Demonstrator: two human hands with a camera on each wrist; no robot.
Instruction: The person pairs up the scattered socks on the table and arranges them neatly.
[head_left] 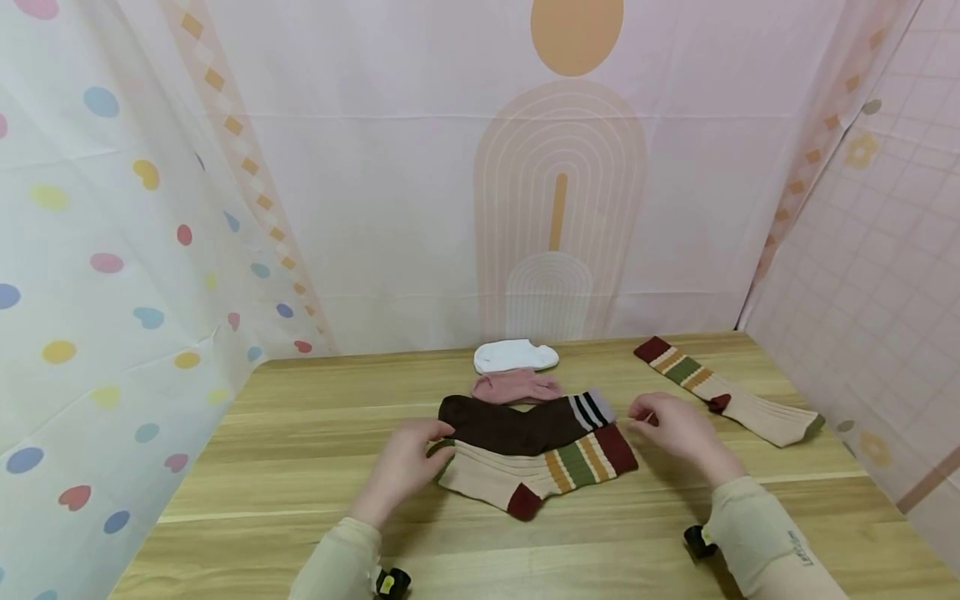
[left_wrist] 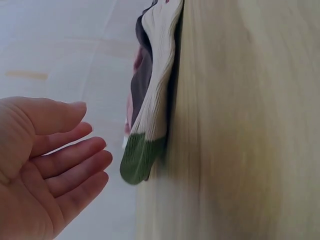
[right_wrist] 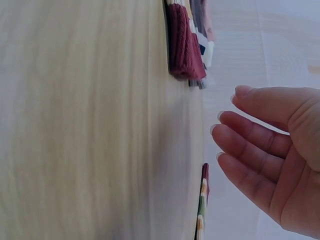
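Observation:
A cream sock [head_left: 487, 475] with green, orange and maroon bands lies nearest on the table, its maroon cuff to the right. Just behind it, and touching it, is a dark brown sock [head_left: 495, 425] with a striped cuff. My left hand [head_left: 405, 462] hovers by the green toe [left_wrist: 137, 162]; the left wrist view shows its fingers relaxed and apart from the fabric. Off the maroon cuff [right_wrist: 185, 45] is my right hand [head_left: 678, 429], fingers loosely bent, holding nothing. A matching striped sock [head_left: 750, 408] lies farther right.
Behind the brown sock lie a folded pink sock [head_left: 513, 386] and a white low-cut sock [head_left: 513, 357]. The wooden table [head_left: 300, 417] meets patterned cloth walls at the back and both sides.

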